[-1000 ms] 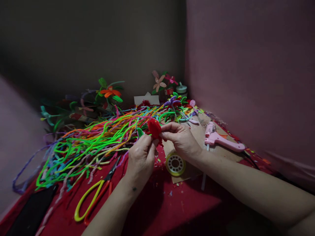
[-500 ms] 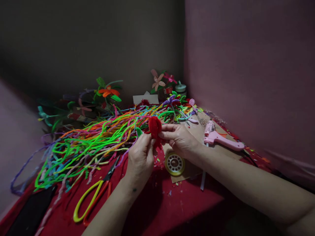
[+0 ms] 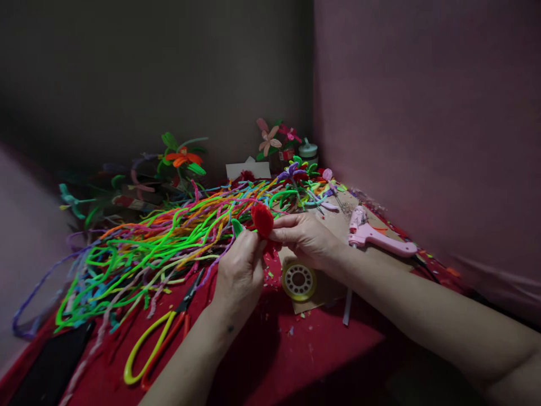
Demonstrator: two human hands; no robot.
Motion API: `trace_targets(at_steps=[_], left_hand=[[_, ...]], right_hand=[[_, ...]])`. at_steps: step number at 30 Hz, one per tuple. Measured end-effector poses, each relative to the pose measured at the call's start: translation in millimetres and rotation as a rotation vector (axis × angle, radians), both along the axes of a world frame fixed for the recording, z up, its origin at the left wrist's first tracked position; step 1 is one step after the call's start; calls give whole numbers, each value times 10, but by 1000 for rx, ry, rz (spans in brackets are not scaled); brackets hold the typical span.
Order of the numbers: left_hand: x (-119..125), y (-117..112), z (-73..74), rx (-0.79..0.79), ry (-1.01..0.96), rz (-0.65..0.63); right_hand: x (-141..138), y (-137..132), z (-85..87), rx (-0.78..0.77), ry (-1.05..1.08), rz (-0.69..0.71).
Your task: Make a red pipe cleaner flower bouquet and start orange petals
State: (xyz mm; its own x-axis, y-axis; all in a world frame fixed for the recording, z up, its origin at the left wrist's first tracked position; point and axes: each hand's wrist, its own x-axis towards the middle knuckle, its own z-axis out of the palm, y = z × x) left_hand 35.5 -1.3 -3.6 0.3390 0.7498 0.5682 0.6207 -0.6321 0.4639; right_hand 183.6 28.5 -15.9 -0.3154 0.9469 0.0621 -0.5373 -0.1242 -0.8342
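Observation:
A red pipe-cleaner flower [image 3: 262, 220] is held between both hands above the red tablecloth. My left hand [image 3: 240, 268] is closed around its lower part, and a green pipe-cleaner leaf [image 3: 237, 227] pokes out above that hand. From the right, my right hand [image 3: 306, 238] pinches a red petal between thumb and fingertips. The stem inside my left fist is hidden. Just below the hands lies a roll of yellow tape [image 3: 298, 281] on cardboard.
Many coloured pipe cleaners [image 3: 169, 242] spread across the left. Scissors [image 3: 158, 338] and a black phone-like slab [image 3: 51, 363] lie in front of them. A pink glue gun [image 3: 376, 237] rests on cardboard [image 3: 340, 225] at right. Finished flowers [image 3: 183, 158] stand at the back.
The red flower has turned, so its rounded petal now looks like a closed oval rather than an open loop. Both hands keep their grip; the view has shifted slightly.

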Motion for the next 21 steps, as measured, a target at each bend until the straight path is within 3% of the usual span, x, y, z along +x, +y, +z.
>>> trace_targets(at_steps=[6, 12, 19, 21], left_hand=[[-9, -13, 22, -29, 19, -4], [-28, -15, 64, -20, -5, 11], [-84, -16, 183, -604, -296, 115], [-100, 8, 192, -665, -330, 123]], right_hand=[[6, 0, 29, -3, -10, 56], [15, -9, 15, 136, -68, 54], [66, 15, -16, 234, -139, 109], [84, 25, -23, 268, -161, 122]])
